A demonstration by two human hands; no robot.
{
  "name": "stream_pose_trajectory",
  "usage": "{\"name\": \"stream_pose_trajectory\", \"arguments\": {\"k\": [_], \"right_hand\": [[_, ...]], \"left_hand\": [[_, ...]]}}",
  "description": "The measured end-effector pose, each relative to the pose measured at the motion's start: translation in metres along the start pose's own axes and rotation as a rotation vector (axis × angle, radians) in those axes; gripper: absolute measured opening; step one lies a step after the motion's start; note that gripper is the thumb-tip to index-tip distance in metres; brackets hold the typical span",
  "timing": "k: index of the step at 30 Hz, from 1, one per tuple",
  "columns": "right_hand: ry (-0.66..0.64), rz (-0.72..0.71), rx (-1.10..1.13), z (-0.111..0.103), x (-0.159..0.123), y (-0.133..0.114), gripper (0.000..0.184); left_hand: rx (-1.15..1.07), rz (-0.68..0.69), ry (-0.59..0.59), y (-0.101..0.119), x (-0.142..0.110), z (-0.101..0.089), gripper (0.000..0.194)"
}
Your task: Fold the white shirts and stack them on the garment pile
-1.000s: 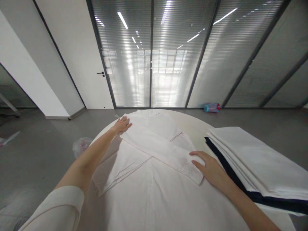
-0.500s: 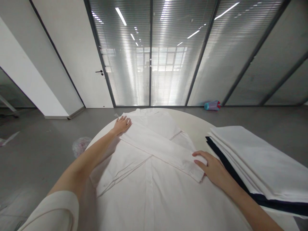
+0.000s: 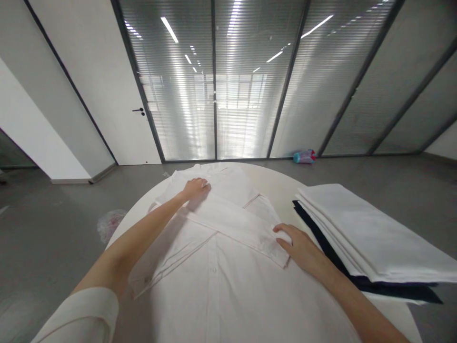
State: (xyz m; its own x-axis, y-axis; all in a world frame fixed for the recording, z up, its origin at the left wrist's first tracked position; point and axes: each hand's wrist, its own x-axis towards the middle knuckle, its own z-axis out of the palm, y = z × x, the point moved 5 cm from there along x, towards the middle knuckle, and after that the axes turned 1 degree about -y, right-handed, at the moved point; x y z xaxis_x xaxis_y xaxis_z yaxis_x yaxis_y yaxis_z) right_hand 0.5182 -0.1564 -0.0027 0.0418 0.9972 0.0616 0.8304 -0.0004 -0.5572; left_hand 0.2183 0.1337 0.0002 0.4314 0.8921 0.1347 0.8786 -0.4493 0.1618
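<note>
Seen from the head camera, the person's left hand (image 3: 195,188) is lying palm down on the upper part of a white button-front shirt (image 3: 214,305), its fingers close together and gripping nothing. The right hand (image 3: 300,250) is resting open, with its fingers (image 3: 282,229) slightly apart and touching the shirt just beside the end of the folded sleeve's cuff (image 3: 274,250). The shirt is lying spread on a round white table (image 3: 276,183), with that sleeve folded diagonally across its front. Just right of the right hand, a stack of folded white garments (image 3: 371,228) is sitting on the table, with a dark navy garment (image 3: 403,291) showing beneath it. Beyond the table, a clear plastic bag (image 3: 109,225) is lying on the grey floor (image 3: 46,247), and a striped cylindrical object (image 3: 304,156) is lying near a glass partition with blinds (image 3: 243,85), beside a white door (image 3: 107,85).
</note>
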Motion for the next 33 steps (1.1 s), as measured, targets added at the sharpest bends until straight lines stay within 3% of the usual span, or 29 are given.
{"name": "stream_pose_trajectory", "arguments": {"k": [10, 15, 19, 22, 25, 29, 33], "right_hand": [[-0.044, 0.047, 0.030, -0.002, -0.001, 0.001, 0.026], [-0.034, 0.114, 0.068, -0.006, -0.001, 0.004, 0.023], [-0.057, 0.156, 0.105, -0.007, -0.001, 0.006, 0.024], [-0.067, 0.159, 0.123, -0.006, 0.000, 0.007, 0.025], [-0.068, 0.167, 0.127, -0.004, 0.001, 0.009, 0.024], [-0.074, 0.199, 0.114, -0.003, 0.002, 0.008, 0.020], [-0.076, 0.245, 0.097, -0.005, 0.004, 0.006, 0.019]], "left_hand": [[-0.159, 0.050, 0.011, 0.069, 0.093, 0.032, 0.038], [-0.220, 0.193, 0.024, 0.073, 0.107, 0.032, 0.043], [-0.218, 0.296, 0.024, 0.038, 0.093, 0.010, 0.034], [-0.172, 0.303, 0.038, -0.006, 0.065, -0.006, 0.028], [-0.105, 0.208, 0.095, -0.058, 0.031, -0.016, 0.035], [-0.026, 0.063, 0.125, -0.112, -0.004, -0.009, 0.041], [0.024, -0.041, 0.090, -0.133, -0.012, 0.005, 0.049]]}}
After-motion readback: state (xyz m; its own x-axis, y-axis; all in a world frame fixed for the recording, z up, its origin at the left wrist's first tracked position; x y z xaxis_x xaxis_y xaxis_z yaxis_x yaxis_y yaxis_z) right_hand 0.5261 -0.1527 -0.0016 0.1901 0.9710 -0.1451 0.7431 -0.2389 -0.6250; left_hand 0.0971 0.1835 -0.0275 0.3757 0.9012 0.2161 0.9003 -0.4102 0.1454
